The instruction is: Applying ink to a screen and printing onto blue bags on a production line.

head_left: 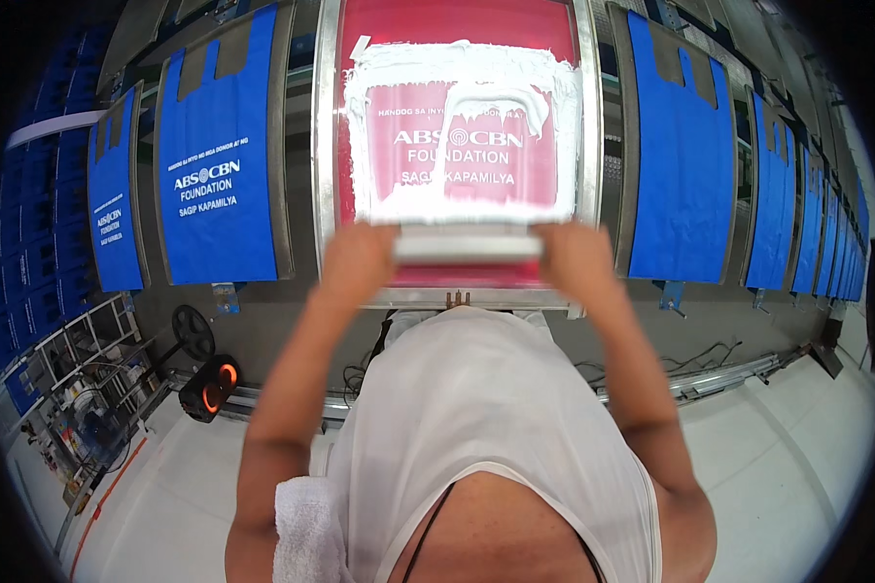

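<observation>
From here I see the person's left hand [362, 260] and right hand [577, 257] both clamped on a pale squeegee [469, 245], one at each end, though the fingers blur. The step in hand looks to be a stroke spreading white paste [462, 60] over the red screen [391, 102]; the next move likely calls for level, even pressure from both hands. The squeegee spans the gap between the fists, above the screen's near end. Most paste lies just beyond the grip; blue bags [681, 204] flank it on either side.
</observation>
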`<action>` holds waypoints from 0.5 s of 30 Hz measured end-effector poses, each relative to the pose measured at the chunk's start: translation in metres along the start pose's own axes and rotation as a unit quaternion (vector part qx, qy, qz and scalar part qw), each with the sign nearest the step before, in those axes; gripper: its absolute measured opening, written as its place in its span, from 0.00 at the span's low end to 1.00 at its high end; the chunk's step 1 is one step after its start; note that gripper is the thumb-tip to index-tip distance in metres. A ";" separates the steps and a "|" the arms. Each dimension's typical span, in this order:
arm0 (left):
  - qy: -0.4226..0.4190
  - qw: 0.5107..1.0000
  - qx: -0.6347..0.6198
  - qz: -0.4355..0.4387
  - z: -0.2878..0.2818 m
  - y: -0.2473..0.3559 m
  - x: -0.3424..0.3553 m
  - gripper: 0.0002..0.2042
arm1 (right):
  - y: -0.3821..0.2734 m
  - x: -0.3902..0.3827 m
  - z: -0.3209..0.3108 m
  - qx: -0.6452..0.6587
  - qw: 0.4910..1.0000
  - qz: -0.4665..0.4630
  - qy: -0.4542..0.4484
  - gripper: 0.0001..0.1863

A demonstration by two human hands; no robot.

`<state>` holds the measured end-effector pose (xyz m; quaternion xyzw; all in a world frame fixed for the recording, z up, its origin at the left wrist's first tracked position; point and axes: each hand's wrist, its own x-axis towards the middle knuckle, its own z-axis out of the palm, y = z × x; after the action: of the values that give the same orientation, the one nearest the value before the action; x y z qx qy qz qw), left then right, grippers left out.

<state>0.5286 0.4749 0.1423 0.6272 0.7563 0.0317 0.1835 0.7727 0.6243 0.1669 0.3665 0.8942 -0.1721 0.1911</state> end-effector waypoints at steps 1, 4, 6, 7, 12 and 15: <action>0.091 0.990 -0.072 0.083 0.025 0.002 -0.030 0.13 | -0.006 -0.025 0.019 0.028 0.999 -0.019 0.017 0.18; 0.142 0.987 -0.060 0.053 0.051 0.015 -0.043 0.19 | -0.003 -0.036 0.066 0.070 0.981 -0.083 0.161 0.19; 0.179 0.980 -0.050 0.073 0.059 -0.011 -0.007 0.19 | 0.007 0.002 0.051 0.040 0.990 -0.050 0.126 0.16; 0.152 0.987 -0.023 0.051 0.055 -0.023 0.025 0.19 | 0.013 0.031 0.042 0.029 0.989 -0.037 0.138 0.14; 0.113 0.991 0.068 0.013 -0.015 -0.068 0.174 0.13 | 0.036 0.158 -0.048 -0.052 0.991 -0.008 0.124 0.16; 0.073 0.996 0.038 0.019 -0.049 -0.058 0.184 0.14 | 0.049 0.173 -0.065 -0.061 0.990 -0.030 0.121 0.19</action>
<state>0.4319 0.6487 0.1284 0.6440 0.7562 0.0524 0.1035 0.6803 0.7881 0.1341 0.3450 0.9303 -0.0771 0.0984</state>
